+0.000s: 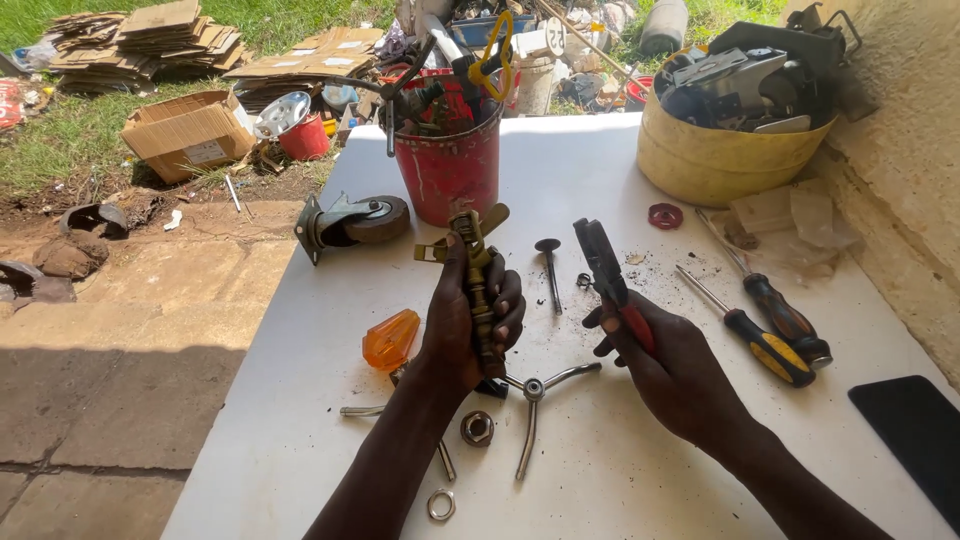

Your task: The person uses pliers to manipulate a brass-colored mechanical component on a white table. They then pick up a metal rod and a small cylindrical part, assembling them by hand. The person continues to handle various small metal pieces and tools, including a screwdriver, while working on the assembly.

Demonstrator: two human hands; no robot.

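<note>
1. Left hand (470, 320) is closed around a brass tap (474, 262), held upright above the white table (300, 400), mid-scene, just in front of the red bucket (448, 170).
2. Right hand (672, 372) grips the red handles of a pair of pliers (607, 272). The dark nose points up and to the far side, close to the tap but apart from it, and looks shut or nearly so.
3. Step in hand, as a judgement: working on the tap, body steadied in one hand, tool ready in the other, no bite taken yet.
4. Next move would call for opening the pliers, lining the nose up with a nut or stem on the tap, and a firm left grip so the body does not turn.
5. Loose parts lie near on the table: a three-arm handle (534, 390), a hex nut (477, 428), a flat ring nut (440, 504), a small stem (550, 268).
6. Left of the hands: an orange-handled screwdriver (391, 340) and a caster wheel (352, 222).
7. Right: two screwdrivers (770, 330), a yellow tub (720, 155) full of metal parts, and a black phone (915, 430) at the near right edge.
</note>
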